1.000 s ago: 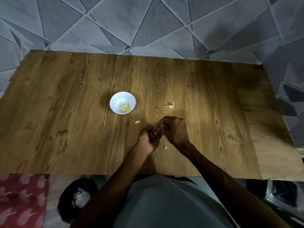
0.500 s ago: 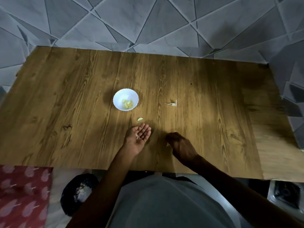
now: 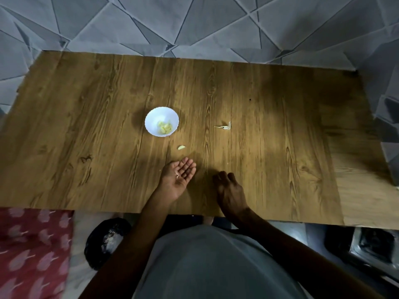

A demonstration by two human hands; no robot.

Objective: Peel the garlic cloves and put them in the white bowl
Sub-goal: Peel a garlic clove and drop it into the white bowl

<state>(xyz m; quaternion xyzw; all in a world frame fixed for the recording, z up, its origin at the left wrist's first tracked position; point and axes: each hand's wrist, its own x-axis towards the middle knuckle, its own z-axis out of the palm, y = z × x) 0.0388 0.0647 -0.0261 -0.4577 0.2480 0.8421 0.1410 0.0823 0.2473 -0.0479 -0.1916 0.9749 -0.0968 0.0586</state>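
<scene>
The head view is the only one. The left hand [image 3: 179, 179] lies palm up just below the middle of the frame, over the wooden table [image 3: 86, 126]. Its fingers [image 3: 189, 167] are straight and together, closed round nothing. One small pale scrap of skin [image 3: 177, 176] rests on the palm at the base of the fingers.

The right hand [image 3: 230, 190] is beside it, toward the right and apart from it, back upward. Its fingers [image 3: 220, 176] are bent down to the tabletop with the tips hidden in shadow, so I cannot tell whether they hold anything.

One loose garlic clove [image 3: 181, 147] lies on the wood just above the left fingertips, near them but not touching, and between them and the white bowl [image 3: 152, 120]. The single bowl stands up and to the left of the clove, at centre left. In it is a small heap of peeled cloves [image 3: 165, 127], yellowish and too blurred to count. One dry garlic stalk [image 3: 224, 126] with a wisp of skin lies right of the bowl, well apart from both hands.

At lower left are a red patterned cloth [image 3: 32, 251] and a black bag [image 3: 106, 242] below the table edge.
</scene>
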